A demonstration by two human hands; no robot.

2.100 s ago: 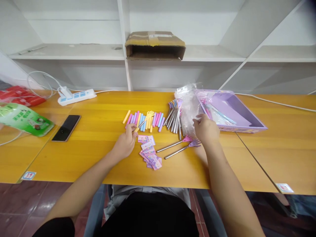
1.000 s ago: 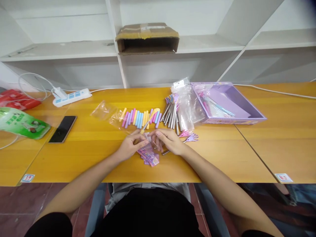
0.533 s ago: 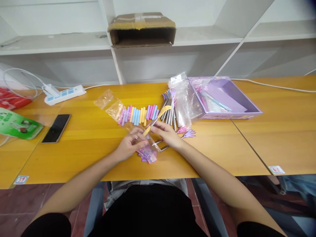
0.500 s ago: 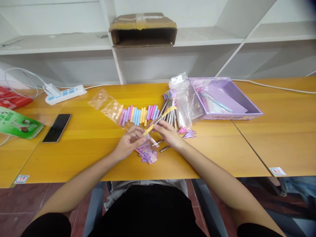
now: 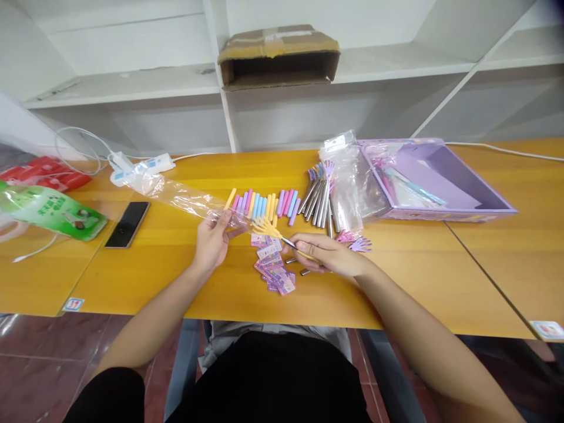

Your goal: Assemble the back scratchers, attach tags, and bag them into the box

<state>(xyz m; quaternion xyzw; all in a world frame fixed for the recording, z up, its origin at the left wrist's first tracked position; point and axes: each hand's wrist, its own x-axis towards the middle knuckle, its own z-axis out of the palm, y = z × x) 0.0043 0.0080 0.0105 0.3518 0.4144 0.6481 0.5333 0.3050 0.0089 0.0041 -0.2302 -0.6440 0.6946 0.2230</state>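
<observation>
My left hand [image 5: 210, 244] pinches the near end of a long clear plastic bag [image 5: 187, 198], which stretches away to the left over the table. In my right hand [image 5: 328, 254] is a yellow back scratcher [image 5: 266, 228] with a metal shaft; its hand-shaped head points left at the bag's end. Its handle is mostly hidden by my fingers. Beneath lie several printed cards [image 5: 275, 271]. Just beyond are short coloured tubes [image 5: 259, 207] in a row. Back scratchers with metal shafts [image 5: 317, 202] lie bunched behind my right hand, and a purple scratcher head [image 5: 361, 244] shows beside it.
A purple box [image 5: 458, 215] holding wrapped items stands at the back right, with clear bags [image 5: 346, 188] beside it. Leftward are a phone [image 5: 127, 224], a power strip [image 5: 163, 163] and a green pack [image 5: 74, 216]. An open cardboard box [image 5: 279, 53] sits on the shelf.
The back scratcher has turned so its head points left, now in my right hand alone. My left hand has let go of it and taken the clear bag. The view has shifted left.
</observation>
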